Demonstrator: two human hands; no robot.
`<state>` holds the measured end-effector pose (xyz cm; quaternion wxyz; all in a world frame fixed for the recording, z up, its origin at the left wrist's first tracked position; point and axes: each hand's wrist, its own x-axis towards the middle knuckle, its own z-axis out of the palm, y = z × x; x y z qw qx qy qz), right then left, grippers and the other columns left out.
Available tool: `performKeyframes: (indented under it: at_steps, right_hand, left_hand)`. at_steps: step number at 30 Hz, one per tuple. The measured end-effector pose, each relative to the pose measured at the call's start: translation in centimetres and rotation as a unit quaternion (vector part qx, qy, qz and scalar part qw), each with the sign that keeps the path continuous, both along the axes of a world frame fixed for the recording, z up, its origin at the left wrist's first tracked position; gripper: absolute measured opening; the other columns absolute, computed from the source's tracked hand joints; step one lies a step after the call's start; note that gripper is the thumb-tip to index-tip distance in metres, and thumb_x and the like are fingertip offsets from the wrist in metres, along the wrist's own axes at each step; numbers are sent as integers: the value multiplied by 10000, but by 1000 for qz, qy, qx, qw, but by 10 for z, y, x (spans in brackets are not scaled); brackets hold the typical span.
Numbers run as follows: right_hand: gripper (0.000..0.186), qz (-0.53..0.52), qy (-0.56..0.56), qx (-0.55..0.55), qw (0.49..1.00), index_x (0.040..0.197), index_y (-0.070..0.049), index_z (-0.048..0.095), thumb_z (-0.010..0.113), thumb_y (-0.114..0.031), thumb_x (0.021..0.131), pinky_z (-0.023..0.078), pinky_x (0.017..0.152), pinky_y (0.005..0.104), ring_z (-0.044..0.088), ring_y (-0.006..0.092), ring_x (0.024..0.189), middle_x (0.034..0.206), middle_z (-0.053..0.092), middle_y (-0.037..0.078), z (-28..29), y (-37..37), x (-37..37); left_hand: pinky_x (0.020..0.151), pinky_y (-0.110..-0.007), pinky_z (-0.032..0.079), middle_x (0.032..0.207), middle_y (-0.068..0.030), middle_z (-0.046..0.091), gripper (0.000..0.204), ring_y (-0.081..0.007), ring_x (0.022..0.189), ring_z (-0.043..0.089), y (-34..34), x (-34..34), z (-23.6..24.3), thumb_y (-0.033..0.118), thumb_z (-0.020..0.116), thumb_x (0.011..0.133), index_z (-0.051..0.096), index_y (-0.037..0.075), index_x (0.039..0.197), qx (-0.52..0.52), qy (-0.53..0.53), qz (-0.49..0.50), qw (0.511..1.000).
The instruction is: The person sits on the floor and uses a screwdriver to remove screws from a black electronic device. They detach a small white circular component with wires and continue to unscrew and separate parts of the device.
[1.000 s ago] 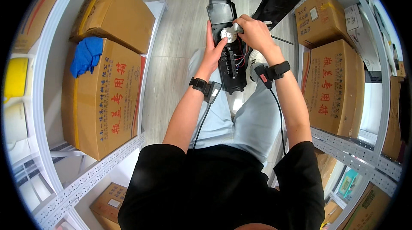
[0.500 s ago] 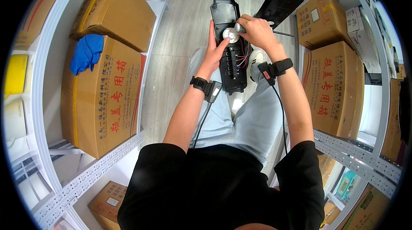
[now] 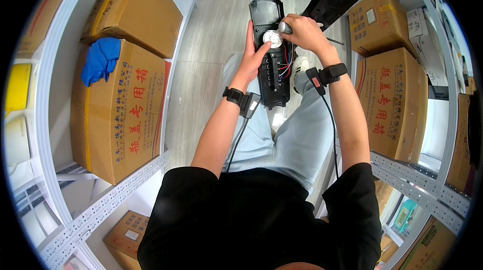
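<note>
From here I see the left hand (image 3: pixel 251 59) gripping the black case (image 3: pixel 265 14), thumb on its white disc (image 3: pixel 273 38), and the right hand (image 3: pixel 302 33) pinching a grey handle (image 3: pixel 285 28), which could slip toward nearby wires (image 3: pixel 288 64) if the case tilts.

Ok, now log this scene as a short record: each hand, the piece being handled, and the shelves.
Left hand: along the left edge of a long black housing, thumb at its white disc
Right hand: holding a grey rounded piece, kind unclear, beside the disc
Housing detail: coloured wires toward its right side
Left shelf: cardboard boxes, blue cloth draped on one
Right shelf: more boxes
</note>
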<state>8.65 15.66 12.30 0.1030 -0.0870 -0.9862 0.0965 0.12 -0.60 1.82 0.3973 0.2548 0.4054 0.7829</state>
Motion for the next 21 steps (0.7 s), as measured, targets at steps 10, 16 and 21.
performKeyframes:
  at_steps: [10,16,21]
  right_hand:
    - [247,-90,92,-113,985,889,-12,672,688,-220,757,511,692,423,637,374,746,810,661,186,3,-9,-17]
    - [315,-178,65,-78,979,940,-44,686,677,-299,754,534,764,447,654,382,847,886,676,213,0,-15,-39]
    - [292,-221,107,-127,961,940,-51,688,679,-283,762,533,748,442,656,391,824,836,680,205,-7,-16,-34]
  left_hand:
    - [1033,-353,386,1516,-131,242,839,-222,1317,369,-2,3,7,93,572,940,-4,225,1536,-13,-9,2,1000]
    - [1055,-362,360,1525,-121,235,840,-221,1339,342,-2,3,8,109,577,939,-2,224,1536,-24,-5,5,1000]
    - [1044,-360,370,1520,-117,248,838,-224,1326,365,-2,3,6,113,578,940,-1,225,1536,-19,-21,11,1000]
